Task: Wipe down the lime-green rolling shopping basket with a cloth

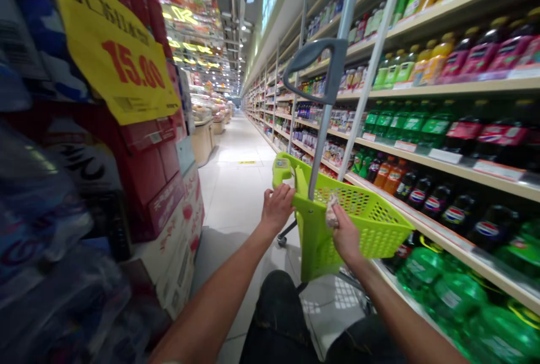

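A lime-green plastic shopping cart basket [367, 223] with perforated sides stands in front of my knees. My left hand [278, 206] is closed on the near left corner of its rim, just below a small moulded box on that rim. In my right hand [348, 240], a crumpled pale cloth [332, 211] is pinched against the outside of the near basket wall. A grey loop handle [314, 71] tops the metal pole that rises from the basket, above both hands; neither hand touches it.
Shelves of bottled drinks [434, 122] run along the right, close to the cart. Large green bottles [447, 296] stand low at the right. Stacked cartons [156, 184] and a yellow price sign [122, 49] crowd the left. A white tiled aisle [236, 156] stretches ahead.
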### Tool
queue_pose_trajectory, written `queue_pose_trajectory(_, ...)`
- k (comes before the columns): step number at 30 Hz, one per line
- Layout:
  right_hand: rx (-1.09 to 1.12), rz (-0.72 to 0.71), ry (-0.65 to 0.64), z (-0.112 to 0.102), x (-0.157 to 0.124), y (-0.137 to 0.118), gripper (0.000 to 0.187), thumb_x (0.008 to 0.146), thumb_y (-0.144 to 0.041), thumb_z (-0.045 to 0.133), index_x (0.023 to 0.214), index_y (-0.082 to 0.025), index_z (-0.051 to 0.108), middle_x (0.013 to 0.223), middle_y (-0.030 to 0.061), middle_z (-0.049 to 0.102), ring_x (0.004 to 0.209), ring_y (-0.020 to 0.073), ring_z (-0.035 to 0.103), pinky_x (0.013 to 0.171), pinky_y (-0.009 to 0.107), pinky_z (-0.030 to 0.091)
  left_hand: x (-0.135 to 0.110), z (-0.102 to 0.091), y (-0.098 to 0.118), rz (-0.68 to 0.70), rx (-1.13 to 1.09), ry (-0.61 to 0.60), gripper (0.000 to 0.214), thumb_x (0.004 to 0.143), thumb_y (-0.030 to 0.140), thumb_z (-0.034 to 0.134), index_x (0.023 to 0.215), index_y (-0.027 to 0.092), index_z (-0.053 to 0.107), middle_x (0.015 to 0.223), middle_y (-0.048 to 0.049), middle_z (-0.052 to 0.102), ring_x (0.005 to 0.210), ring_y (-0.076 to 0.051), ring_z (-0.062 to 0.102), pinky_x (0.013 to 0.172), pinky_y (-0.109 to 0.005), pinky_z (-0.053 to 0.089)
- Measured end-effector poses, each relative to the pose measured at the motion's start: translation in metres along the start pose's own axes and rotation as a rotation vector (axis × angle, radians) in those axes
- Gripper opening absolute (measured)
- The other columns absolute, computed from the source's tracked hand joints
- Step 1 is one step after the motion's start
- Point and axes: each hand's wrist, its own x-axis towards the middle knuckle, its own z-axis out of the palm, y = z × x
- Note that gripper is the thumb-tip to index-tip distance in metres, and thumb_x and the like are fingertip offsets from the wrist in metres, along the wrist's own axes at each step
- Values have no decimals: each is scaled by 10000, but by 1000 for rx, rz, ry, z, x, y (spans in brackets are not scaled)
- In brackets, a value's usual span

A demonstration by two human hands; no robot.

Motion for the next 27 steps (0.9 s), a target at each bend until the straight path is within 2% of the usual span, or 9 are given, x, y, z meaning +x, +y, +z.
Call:
queue_pose_trajectory(3,124,-32,-5,3,0,-44,579,676,-33,342,1211,-191,492,1238,53,516,1146,195,470,966,373,397,1,1,4,0,20,-2,380,775,289,530,1137,220,435,1218,-50,514,1177,-190,388,886,-381,297)
queue_pose_trajectory(7,266,-195,-24,-8,18,-98,512,748,-87,360,1231,-215,469,1276,52,478,1148,187,466,968,364,394,4,1,11,-12,47,-6,322,806,321,477,1108,214,440,1159,-47,535,1135,-183,411,860,-377,318)
queue_pose_trajectory(10,206,-265,50,-12,38,-110,401,781,-129,387,1148,-166,544,1196,102,540,1094,222,501,921,397,417,4,-1,23,-57,3,6,303,840,308,401,1123,206,437,1063,-46,580,1047,-180,467,821,-368,334)
queue_pose_trajectory(14,27,-279,-3,-13,48,-101,313,797,-154,389,1019,-134,608,1015,121,627,979,244,549,848,415,435,2,-16,40,-93,-118,2,458,811,301,423,1249,198,344,1043,-56,595,990,-188,496,804,-365,343)
queue_pose_trajectory(18,52,-163,-56,-21,47,-97,291,758,-158,425,987,-138,604,967,129,638,939,254,556,843,421,420,12,-39,53,-93,-283,5,419,764,313,457,1176,238,442,1227,-40,503,1097,-196,446,918,-383,303)
queue_pose_trajectory(21,313,-28,-130,-32,49,-97,277,700,-197,478,947,-160,598,952,119,639,944,261,556,855,421,413,28,-51,66,-76,-392,-137,333,807,360,370,1075,223,513,1065,-22,607,994,-178,522,903,-367,337)
queue_pose_trajectory(24,768,226,-216,-44,50,-87,378,661,-283,543,1032,-208,529,1001,80,632,926,231,577,825,391,440,41,-54,80,-63,-348,-291,398,785,509,364,912,200,580,834,-35,647,821,-198,574,807,-381,387)
queue_pose_trajectory(26,989,454,-199,-50,50,-76,440,645,-337,556,1061,-217,484,1011,78,630,874,221,600,768,385,464,43,-50,87,-31,-253,-312,379,755,514,425,822,185,601,836,-63,633,827,-223,566,786,-399,382)
queue_pose_trajectory(27,1021,552,-163,-51,50,-71,445,640,-358,556,1055,-213,481,1015,84,627,865,223,603,752,385,467,43,-46,90,-2,-196,-299,330,759,466,446,803,181,606,858,-74,623,848,-232,557,781,-403,376)
